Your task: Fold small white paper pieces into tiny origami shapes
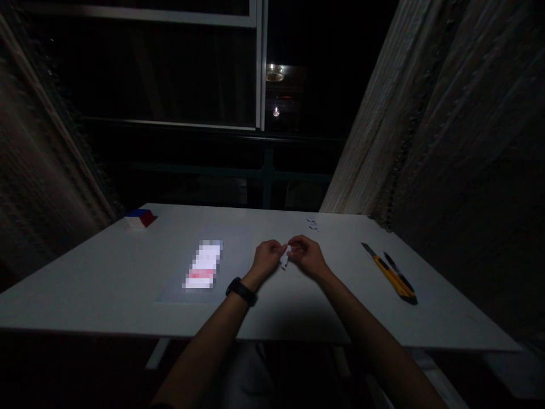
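Note:
Between my two hands, just above the white table, is a small white paper piece [285,259] with a dark mark near its lower tip. My left hand [267,257], below a black wristwatch [241,291], pinches it from the left with thumb and fingertips. From the right, my right hand [310,257] grips its upper part, fingers curled. The fingertips of both hands nearly meet and hide part of the piece. Beyond my right hand lie small white scraps [313,224] with dark marks.
A lit phone [204,264], its screen pixelated, rests on a pale sheet [170,287] at left. A yellow utility knife [392,277] lies at right beside a dark pen [398,270]. A blue, red and white block [140,218] sits at the table's [106,284] far left corner. Curtains [370,113] flank the dark window.

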The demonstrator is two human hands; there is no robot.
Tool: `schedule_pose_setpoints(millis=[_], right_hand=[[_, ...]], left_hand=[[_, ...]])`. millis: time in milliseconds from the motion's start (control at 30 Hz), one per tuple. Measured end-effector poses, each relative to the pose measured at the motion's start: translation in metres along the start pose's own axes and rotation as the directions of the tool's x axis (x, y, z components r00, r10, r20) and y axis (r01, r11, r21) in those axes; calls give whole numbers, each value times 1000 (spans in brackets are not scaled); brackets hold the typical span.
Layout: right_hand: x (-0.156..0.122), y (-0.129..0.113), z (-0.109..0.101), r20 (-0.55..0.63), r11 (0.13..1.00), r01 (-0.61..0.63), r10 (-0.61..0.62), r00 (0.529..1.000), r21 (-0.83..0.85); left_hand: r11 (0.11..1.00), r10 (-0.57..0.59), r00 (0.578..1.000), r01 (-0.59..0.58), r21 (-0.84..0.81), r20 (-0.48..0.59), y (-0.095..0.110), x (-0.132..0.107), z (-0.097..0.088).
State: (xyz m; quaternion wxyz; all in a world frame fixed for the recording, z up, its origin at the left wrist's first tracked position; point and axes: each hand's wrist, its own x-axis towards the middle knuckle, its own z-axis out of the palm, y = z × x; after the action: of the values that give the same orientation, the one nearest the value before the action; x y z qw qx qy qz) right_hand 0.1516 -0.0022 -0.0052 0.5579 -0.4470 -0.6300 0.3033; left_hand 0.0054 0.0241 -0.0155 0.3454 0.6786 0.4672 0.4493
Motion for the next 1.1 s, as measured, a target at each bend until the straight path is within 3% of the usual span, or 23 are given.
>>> schedule_pose_setpoints(millis=[200,400,633,867,1100], right_hand=[[1,6,-1,-25,995,-30,28,999,-95],[3,6,-4,-88,995,-95,98,991,41],[3,13,-3,-235,969,-161,204,950,187],[2,16,-2,-207,952,-202,251,946,229],[0,8,-2,-261,974,-92,146,954,209]], left_hand=[[998,-25,999,27,-65,31,3,-2,0],[973,-76,991,97,-210,107,8,-3,0],[783,-130,963,245,-571,236,15,-9,2],[734,-168,960,273,-621,224,15,-7,0],[705,-141,960,269,-656,242,15,-7,-1]])
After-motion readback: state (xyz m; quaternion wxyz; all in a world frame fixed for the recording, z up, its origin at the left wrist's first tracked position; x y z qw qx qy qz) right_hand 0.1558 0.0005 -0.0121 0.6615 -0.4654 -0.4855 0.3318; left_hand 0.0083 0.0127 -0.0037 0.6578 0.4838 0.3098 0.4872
